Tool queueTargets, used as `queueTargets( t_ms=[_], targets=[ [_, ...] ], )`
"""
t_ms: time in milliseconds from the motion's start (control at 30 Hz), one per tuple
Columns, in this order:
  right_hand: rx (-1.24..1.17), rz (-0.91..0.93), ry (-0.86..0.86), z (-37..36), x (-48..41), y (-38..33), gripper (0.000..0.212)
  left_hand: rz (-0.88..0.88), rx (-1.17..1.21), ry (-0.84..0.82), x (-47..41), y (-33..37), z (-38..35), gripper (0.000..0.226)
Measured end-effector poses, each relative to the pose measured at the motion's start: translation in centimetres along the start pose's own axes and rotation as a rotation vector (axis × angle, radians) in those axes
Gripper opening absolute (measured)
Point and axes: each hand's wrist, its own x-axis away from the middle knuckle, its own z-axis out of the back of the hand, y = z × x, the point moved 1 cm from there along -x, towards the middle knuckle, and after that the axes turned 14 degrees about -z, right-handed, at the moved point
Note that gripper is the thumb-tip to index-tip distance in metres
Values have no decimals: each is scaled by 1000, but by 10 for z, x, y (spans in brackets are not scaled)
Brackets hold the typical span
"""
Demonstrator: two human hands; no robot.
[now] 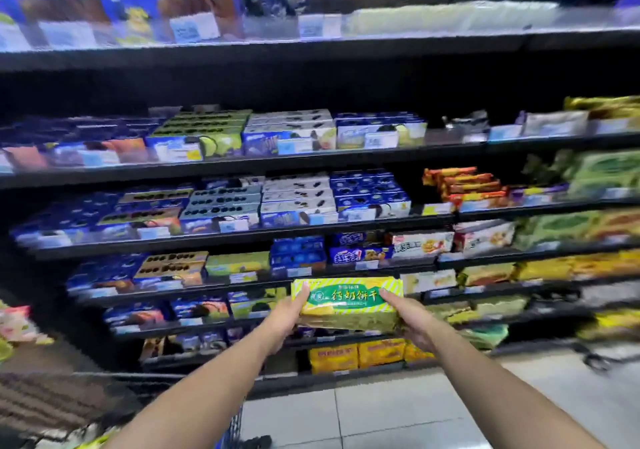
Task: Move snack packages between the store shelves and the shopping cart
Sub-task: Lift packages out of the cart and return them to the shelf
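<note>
Both hands hold one biscuit pack (348, 305), yellow and green with striped edges and a green label band, out in front of the shelves (242, 166). The pack is in the air, long side level, touching no shelf, label facing the camera.

Left hand (285, 315) is on the pack's left end: thumb (304, 292) pressed on the front face near the top-left corner, and the other fingers go under and behind the pack, mostly hidden. Right hand (414, 325) is on the pack's right end: thumb (388, 296) lies across the front by the label's right end, palm cups the lower right corner, and the fingers wrap beneath, out of view. Each hand's fingers are clamped on the pack, with the pack pinched between thumb in front and fingers behind. The hands are apart, with the label showing between them.

Blue cookie boxes (367, 192) sit on shelves above the pack, in rows running left. Orange wrapped packs (464, 185) are up and right of the pack. Yellow bags (381, 351) stand on the bottom shelf just below the pack. Pale floor tiles (381, 414) are under the pack and between the forearms. The shopping cart (104, 379) is down and left of the pack, blurred, so its contents are unreadable. The whole frame has motion blur, and the shelf labels are not legible.
</note>
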Motion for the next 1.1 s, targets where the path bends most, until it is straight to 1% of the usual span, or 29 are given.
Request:
queueTargets(
  t_ms=[67,100,167,200,233,333,367,533,600,633,667,733,767,800,867,933,967,1000,1100],
  targets=[
    [-69,-10,84,48,20,7,94,-47,-1,-136,-19,11,-50,48],
    [-83,-20,123,73,32,10,86,-65,-4,-197,-26,18,-74,46],
    [-147,-30,167,125,54,15,63,-91,11,-300,-40,32,-124,43],
    [-189,-26,185,150,64,17,56,-95,20,-341,-45,40,-148,43],
    [-225,-18,195,174,74,20,47,-92,29,-371,-48,50,-174,42],
    [-269,-2,236,250,101,32,12,-103,71,-452,-57,78,-256,36],
    [-279,11,262,277,109,36,4,-123,75,-483,-60,88,-283,33],
    [-321,137,373,406,143,46,3,-238,31,-642,-66,133,-415,19],
    [-336,181,393,454,158,45,13,-258,12,-664,-67,154,-465,16],
    [-315,198,393,479,165,43,13,-275,9,-661,-70,164,-489,19],
    [-286,217,401,500,173,39,4,-304,2,-663,-71,174,-512,21],
    [-261,262,429,549,181,30,27,-357,-27,-659,-77,191,-553,31],
    [-252,280,440,571,185,23,33,-381,-47,-640,-81,197,-571,35],
    [-237,301,462,591,187,16,36,-398,-80,-617,-86,202,-588,40],
    [-217,318,472,625,189,1,37,-420,-137,-577,-96,212,-617,59],
    [-218,318,447,657,184,-14,39,-450,-117,-558,-107,222,-642,77],
    [-215,316,445,671,181,-21,40,-461,-117,-547,-114,228,-653,79],
    [-206,317,453,686,175,-29,40,-471,-116,-541,-122,232,-664,76],
    [-142,329,482,728,156,-51,39,-495,-146,-516,-153,244,-695,52]
  ],
)
